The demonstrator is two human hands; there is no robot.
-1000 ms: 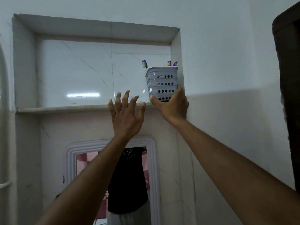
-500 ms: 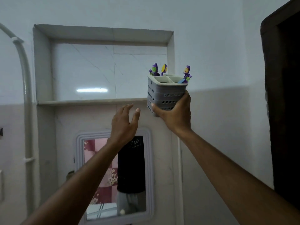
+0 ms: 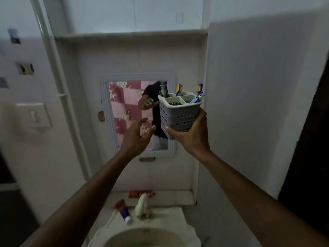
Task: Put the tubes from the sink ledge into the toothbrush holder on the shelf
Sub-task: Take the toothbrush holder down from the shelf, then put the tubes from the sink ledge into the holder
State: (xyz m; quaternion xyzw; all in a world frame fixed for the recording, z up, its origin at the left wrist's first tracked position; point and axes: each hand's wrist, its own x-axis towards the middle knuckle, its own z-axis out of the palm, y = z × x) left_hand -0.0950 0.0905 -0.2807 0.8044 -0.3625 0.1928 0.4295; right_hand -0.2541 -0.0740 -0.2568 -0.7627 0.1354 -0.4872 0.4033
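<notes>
My right hand (image 3: 191, 138) grips a grey perforated toothbrush holder (image 3: 178, 115) from below, upright, in front of the mirror. Several purple, blue and yellow toothbrushes (image 3: 198, 94) stick out of its compartments. My left hand (image 3: 136, 138) hovers to the left of the holder with fingers apart, holding nothing. Far below, a red tube (image 3: 140, 193) lies on the ledge behind the tap, and a red and blue tube (image 3: 123, 212) lies on the sink rim left of the tap.
A white-framed mirror (image 3: 128, 113) hangs on the wall under the shelf (image 3: 131, 35). A white tap (image 3: 142, 205) stands over the sink basin (image 3: 146, 236). A white pipe (image 3: 58, 86) runs down the left wall beside a switch plate (image 3: 34, 114). A dark doorway (image 3: 313, 157) is at the right.
My right hand has brought the holder down off the shelf to mirror height. My view has tilted down, so the sink and tubes now show. My left hand has lowered alongside.
</notes>
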